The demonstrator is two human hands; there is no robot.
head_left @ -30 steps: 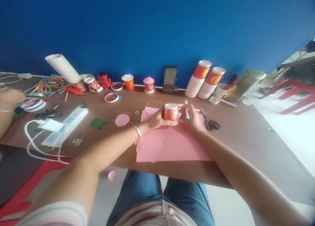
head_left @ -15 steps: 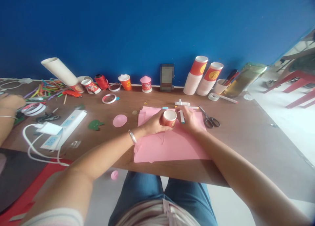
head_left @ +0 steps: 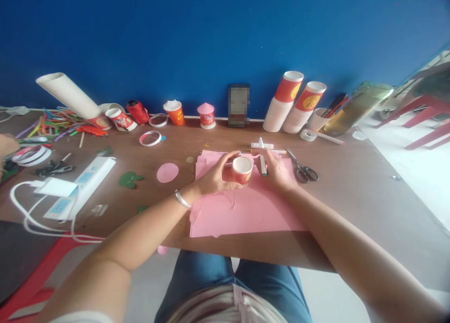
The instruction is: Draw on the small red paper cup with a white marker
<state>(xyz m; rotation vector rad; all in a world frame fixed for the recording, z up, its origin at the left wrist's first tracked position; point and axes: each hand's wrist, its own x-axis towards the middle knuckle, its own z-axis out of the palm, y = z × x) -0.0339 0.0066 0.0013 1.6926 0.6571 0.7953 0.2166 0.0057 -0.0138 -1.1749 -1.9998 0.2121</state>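
A short red paper cup (head_left: pixel 242 170) with a white rim and a gold mark sits on the pink paper (head_left: pixel 246 215), its mouth facing up. My left hand (head_left: pixel 220 175), with a silver bracelet at the wrist, curves around the cup's left side. Its thumb and fingers are spread, and a gap shows between palm and cup. Close to the cup's right side, my right hand (head_left: pixel 276 170) grips a white marker (head_left: pixel 263 165) with a dark teal end pointing toward me. The fingers cover the marker's middle.
Scissors (head_left: pixel 304 170) lie right of the paper. Stacked paper cups (head_left: pixel 281 102), a pen cup (head_left: pixel 316 120) and a bottle (head_left: pixel 356 109) stand behind. A pink-topped cup (head_left: pixel 206 116) stands by the wall. Left are a pink disc (head_left: pixel 168 172) and a power strip (head_left: pixel 84 187); another person's hand (head_left: pixel 7 145) shows far left.
My left hand's fingers have loosened and spread away from the cup. My right hand still has the marker. The view has shifted slightly, and the other person's hand has drawn back left.
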